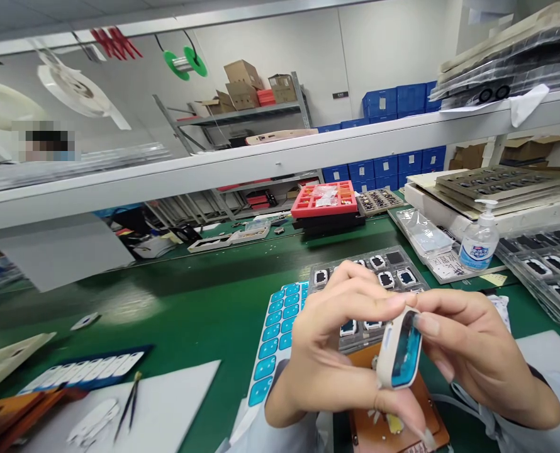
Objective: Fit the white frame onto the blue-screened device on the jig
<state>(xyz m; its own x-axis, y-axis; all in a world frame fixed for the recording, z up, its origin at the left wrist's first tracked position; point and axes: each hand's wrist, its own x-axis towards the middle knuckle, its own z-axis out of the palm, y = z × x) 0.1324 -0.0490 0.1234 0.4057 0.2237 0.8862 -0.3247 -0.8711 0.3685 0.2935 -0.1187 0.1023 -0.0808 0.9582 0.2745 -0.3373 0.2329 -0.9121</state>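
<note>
Both hands hold up a small white oblong frame (399,350) with a blue film inside it, close to the camera. My left hand (336,343) pinches it from the left, thumb below and fingers over the top. My right hand (478,355) grips its right edge with fingertips. Below them lies a brown pad (381,428). Behind the hands sits a sheet of blue stickers (275,333) and a grey tray (393,267) of small framed parts.
Tweezers (128,406) rest on a white sheet (167,402) at lower left. A sanitizer bottle (479,239), stacked part trays (544,261), and a red tray (327,200) stand on the green bench. A white shelf (261,167) crosses overhead.
</note>
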